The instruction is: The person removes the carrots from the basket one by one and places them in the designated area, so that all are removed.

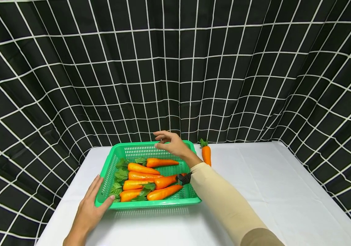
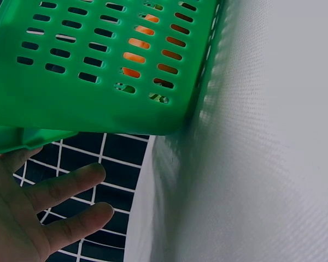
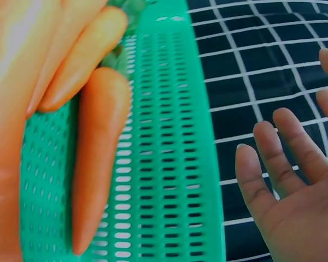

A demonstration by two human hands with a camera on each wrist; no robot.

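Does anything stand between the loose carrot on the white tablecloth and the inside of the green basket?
Yes: the green basket has its raised right side between its inside and the loose carrot. The right forearm also reaches across that side in the head view. Nothing else visible stands between.

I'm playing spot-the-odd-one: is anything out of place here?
Yes: one carrot lies on the table, outside the basket, to its right. It looks odd because the other carrots are inside. I see nothing spilled or broken.
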